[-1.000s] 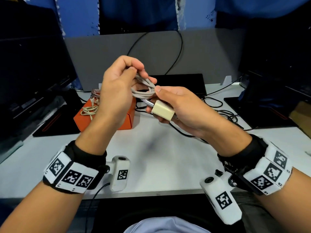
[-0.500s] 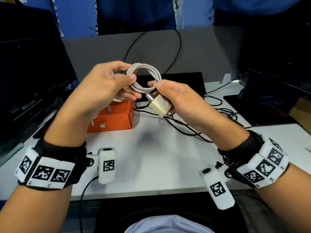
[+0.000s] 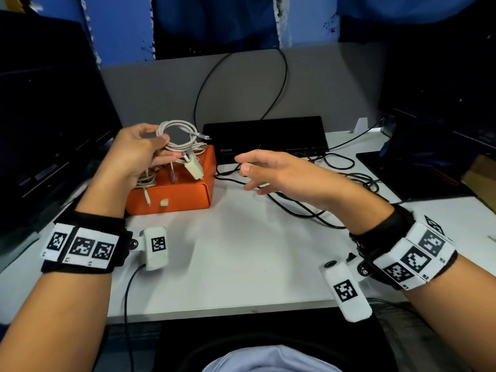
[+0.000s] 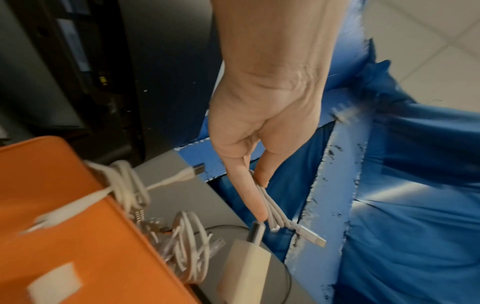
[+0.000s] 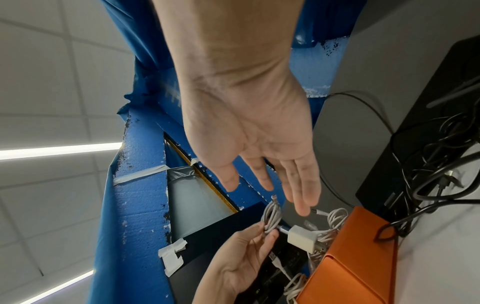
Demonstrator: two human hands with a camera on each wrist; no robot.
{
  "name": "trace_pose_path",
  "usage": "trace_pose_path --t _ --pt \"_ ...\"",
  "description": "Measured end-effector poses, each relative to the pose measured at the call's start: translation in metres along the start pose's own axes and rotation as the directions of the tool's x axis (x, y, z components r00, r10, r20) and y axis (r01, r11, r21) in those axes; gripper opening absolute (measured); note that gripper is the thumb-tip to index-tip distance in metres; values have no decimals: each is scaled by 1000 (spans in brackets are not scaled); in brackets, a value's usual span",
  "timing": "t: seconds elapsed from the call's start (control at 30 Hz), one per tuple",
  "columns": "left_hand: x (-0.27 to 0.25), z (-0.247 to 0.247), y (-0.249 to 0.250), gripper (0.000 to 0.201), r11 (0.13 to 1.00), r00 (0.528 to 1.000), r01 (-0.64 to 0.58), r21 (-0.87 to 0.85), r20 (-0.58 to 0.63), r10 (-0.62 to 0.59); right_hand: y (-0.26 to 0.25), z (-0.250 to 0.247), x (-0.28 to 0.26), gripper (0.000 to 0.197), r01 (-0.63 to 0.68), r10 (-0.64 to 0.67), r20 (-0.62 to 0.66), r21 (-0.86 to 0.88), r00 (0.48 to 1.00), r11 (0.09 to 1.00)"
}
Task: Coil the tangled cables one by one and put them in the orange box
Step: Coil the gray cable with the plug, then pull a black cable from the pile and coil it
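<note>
We see the left hand (image 3: 139, 154) pinching a coiled white cable (image 3: 178, 136) between thumb and fingers, holding it just above the orange box (image 3: 188, 194) at the left of the white worktop (image 3: 241, 264). A cream charger plug (image 3: 194, 169) hangs from the coil, dangling over the box's top. In the left wrist view the strands (image 4: 270, 207) run along the fingers (image 4: 249, 193) and the plug (image 4: 246, 265) hangs below them. Other white cables (image 3: 146, 181) already lie in the box, some ends drooping over its front. The right hand (image 3: 279, 173) floats apart from the coil, fingers loosely spread and holding nothing, above a tangle of black cables (image 3: 335, 173) on the worktop. A black keyboard (image 3: 268, 135) sits behind the box, against the grey partition (image 3: 322, 84).
</note>
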State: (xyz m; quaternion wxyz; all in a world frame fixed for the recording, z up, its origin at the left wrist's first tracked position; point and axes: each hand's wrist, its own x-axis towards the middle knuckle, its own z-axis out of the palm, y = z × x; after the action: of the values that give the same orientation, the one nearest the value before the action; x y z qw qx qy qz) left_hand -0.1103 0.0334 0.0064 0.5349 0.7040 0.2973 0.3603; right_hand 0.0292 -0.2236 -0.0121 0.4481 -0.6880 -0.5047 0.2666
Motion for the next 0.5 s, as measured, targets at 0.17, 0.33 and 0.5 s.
trace_pose_path --t 0.17,0.33,0.5 --pt "15 -8 -20 26 994 998 66 86 -25 -64 5 0 2 33 4 0 36 -112 999 994" --pt "20 -11 -26 37 889 994 28 457 -105 23 7 -11 0 36 11 32 104 -390 994 921" --pt "14 -4 -29 41 775 991 43 631 -127 48 18 -21 3 40 -23 155 144 -656 977 754"
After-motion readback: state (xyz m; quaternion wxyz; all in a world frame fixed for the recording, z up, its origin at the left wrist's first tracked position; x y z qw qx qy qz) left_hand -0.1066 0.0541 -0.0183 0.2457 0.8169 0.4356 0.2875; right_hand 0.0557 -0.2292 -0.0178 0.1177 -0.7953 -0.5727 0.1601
